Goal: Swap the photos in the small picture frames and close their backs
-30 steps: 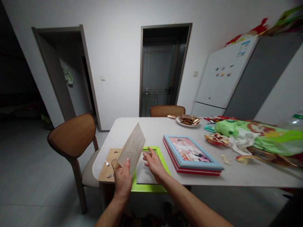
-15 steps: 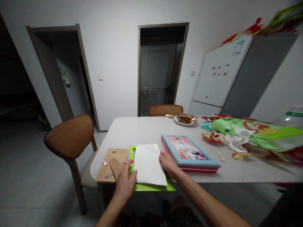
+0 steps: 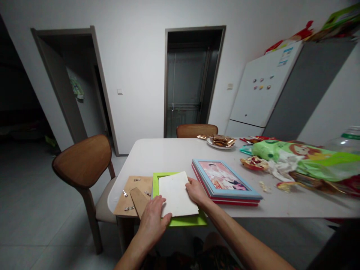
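Observation:
A white sheet of card or paper (image 3: pixel 177 195) lies tilted over a lime-green picture frame (image 3: pixel 185 222), covering most of its opening. My right hand (image 3: pixel 197 192) pinches the sheet's right edge between thumb and curled fingers. At the lower left corner of the sheet is my left hand (image 3: pixel 154 216), its thumb apart from the fingers, which rest along the sheet's left edge and over the frame. Left of the frame lies a brown backing board (image 3: pixel 120 205) with metal clips and a stand leg (image 3: pixel 137 198), partly hidden by my left hand.
To the right, a blue picture frame with a photo (image 3: pixel 225 178) tops a stack with red edges. Beyond are a plate (image 3: pixel 218 145) of wrapped snacks, an opened pomegranate (image 3: pixel 254 164) and a green plastic bag (image 3: pixel 317 157). A wooden chair (image 3: pixel 84 161) stands at the left.
The sheet has turned on the frame, its top edge now slanting. My left hand has shifted slightly right and down towards its lower corner; my right hand has moved a little up and left.

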Available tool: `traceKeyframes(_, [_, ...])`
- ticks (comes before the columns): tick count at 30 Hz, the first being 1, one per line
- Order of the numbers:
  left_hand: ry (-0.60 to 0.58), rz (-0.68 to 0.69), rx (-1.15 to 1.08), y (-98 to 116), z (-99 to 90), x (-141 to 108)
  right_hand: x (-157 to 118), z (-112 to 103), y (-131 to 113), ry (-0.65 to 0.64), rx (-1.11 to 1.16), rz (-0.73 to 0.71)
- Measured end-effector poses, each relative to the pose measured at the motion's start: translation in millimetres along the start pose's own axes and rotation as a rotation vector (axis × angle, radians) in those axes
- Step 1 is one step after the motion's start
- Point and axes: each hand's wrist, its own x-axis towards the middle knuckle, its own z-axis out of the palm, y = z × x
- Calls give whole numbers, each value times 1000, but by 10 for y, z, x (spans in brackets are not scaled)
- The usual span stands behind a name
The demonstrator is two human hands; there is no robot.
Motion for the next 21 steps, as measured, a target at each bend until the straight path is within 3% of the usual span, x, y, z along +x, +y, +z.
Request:
traceKeyframes(14, [-38,-41,-64,28,-47,-29,16,-3,194,-64,241,91])
traceKeyframes(21, [-43,-22,-54,29,-46,-16,24,-33,130,19,132,76])
